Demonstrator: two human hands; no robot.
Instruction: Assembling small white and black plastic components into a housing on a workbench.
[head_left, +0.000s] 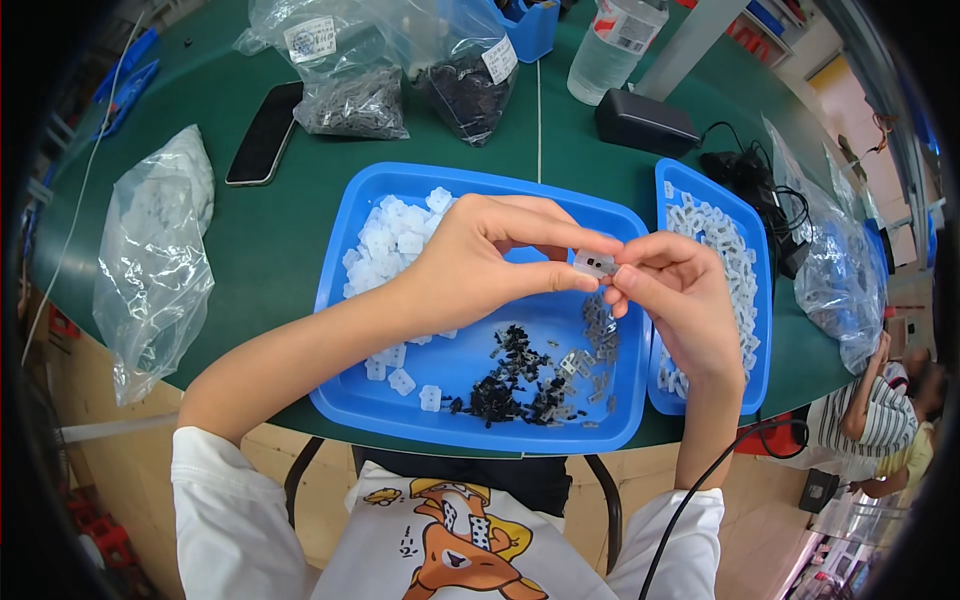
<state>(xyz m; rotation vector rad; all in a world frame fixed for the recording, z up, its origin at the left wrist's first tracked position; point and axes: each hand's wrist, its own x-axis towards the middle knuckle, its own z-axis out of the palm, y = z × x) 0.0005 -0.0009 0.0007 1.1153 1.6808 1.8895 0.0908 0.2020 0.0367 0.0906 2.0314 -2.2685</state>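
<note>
Over the large blue tray (480, 440), both my hands meet at a small whitish plastic housing (594, 262) with dark openings in its face. Thumb and fingers of my left hand (500, 245) pinch it from the left. My right hand (672, 285) is closed at its right end, fingertips pressed together; whether they grip a separate tiny part is hidden. Below in the tray lie translucent white plastic pieces (385, 245), partly covered by my left forearm, a pile of small black parts (495, 397) and small grey parts (600, 330).
A narrower blue tray (762, 300) of light grey parts (735, 250) stands at the right. Behind are bags of grey parts (355, 105) and black parts (470, 95), a phone (265, 135), a bottle (615, 50) and a black box (645, 122). Another person (875, 415) sits far right.
</note>
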